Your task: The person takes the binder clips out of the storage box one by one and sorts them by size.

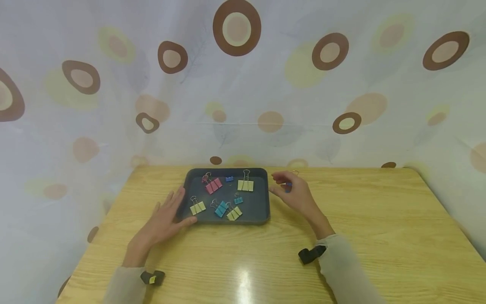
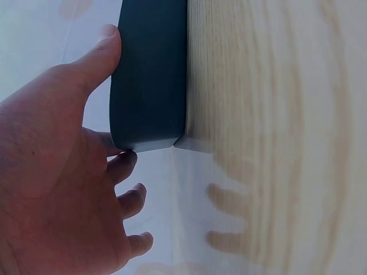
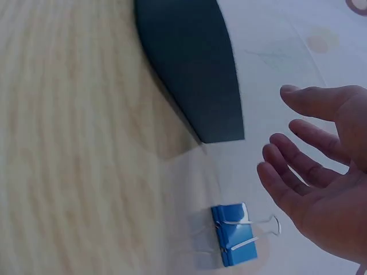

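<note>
A dark tray (image 1: 255,211) lies on the table with several binder clips in it. My left hand (image 1: 163,221) touches its left end, thumb at the near corner and fingers spread along the side; the left wrist view shows the thumb against the tray wall (image 2: 150,74). Just off the tray's right edge is my right hand (image 1: 298,196), its fingers loosely bent with nothing between them. A blue binder clip (image 3: 236,234) stands on the table beyond that hand, apart from its fingers; in the head view the hand partly covers it.
In the tray are a large pale yellow clip (image 1: 245,185), a pink clip (image 1: 214,185), a teal clip (image 1: 221,209), a small teal clip (image 1: 238,200) and a small blue clip (image 1: 229,179). A patterned curtain (image 1: 243,84) hangs behind the wooden table (image 1: 364,219).
</note>
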Available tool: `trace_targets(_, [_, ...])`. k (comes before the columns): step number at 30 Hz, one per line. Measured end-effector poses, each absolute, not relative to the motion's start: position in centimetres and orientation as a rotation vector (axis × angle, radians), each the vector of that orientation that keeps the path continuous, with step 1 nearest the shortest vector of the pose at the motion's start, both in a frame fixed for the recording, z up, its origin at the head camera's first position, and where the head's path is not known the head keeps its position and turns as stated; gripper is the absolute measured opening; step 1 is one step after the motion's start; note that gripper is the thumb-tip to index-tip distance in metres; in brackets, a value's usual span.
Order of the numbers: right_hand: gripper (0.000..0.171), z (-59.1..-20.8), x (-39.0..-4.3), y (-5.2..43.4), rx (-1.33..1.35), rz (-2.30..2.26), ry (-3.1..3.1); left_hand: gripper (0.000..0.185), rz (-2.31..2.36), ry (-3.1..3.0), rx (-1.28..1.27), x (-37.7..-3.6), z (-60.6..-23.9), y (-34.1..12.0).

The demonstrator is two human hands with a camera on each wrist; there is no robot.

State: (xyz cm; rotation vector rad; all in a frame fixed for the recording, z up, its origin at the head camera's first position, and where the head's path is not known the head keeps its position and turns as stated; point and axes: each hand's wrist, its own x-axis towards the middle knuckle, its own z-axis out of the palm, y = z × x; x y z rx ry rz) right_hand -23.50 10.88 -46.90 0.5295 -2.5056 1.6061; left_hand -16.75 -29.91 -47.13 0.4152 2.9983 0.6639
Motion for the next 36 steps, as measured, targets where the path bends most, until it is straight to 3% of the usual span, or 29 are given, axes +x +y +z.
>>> trace_targets(15, [0.046, -46.8, -24.5, 5.4, 0.664, 1.182, -2.664, 0.101, 0.717, 2.988, 0.4, -16.2, -47.2, -30.3])
trace_targets(36, [0.045, -47.2, -27.1, 3.9, 0.687, 1.008, -2.873, 0.1, 0.695, 3.014, 0.431, -17.0, -47.3, -30.1])
